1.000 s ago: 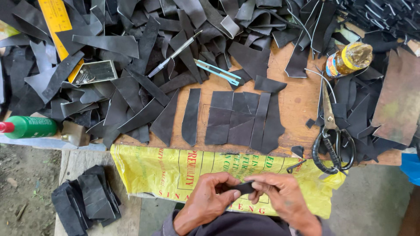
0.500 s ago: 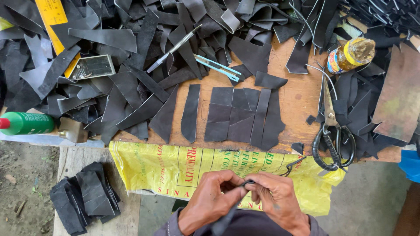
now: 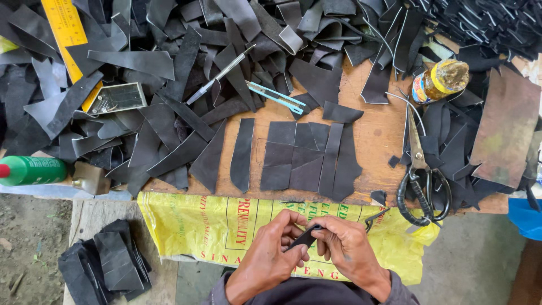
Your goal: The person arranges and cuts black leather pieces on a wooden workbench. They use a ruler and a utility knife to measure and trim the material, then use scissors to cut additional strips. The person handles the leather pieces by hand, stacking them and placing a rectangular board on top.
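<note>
Both hands low at 6 o'clock, over the lap; left hand (image 3: 270,257) and right hand (image 3: 349,253) pinched together on one small black strip (image 3: 305,238), grip of each closed on it, fingertips meeting at the middle; strip held in the air just in front of the yellow printed sack (image 3: 226,226) that hangs off the near edge of the tabletop (image 3: 378,133).

Done so far, judging from the layout: a neat row of cut black pieces (image 3: 307,158) laid flat side by side at centre of the tabletop, edges touching or overlapping, one longer tapered piece (image 3: 243,153) just to their 9 o'clock side; a small stack of black pieces (image 3: 107,262) set apart on a wooden board at 8 o'clock.

Left to do, likely plenty: big loose heap of black scraps (image 3: 169,62) from 10 to 1 o'clock, unsorted, tangled; more scraps at 3 o'clock.

Tools lying idle: scissors (image 3: 420,175) at 3 o'clock, handles toward the near edge; teal-handled cutter (image 3: 276,96) and metal pen-like tool (image 3: 217,76) near 12; yellow ruler (image 3: 68,34) at 11; green bottle (image 3: 34,170) at 9; small jar with yellow label (image 3: 440,81) at 2; small open metal tin (image 3: 116,97) beside the ruler.
</note>
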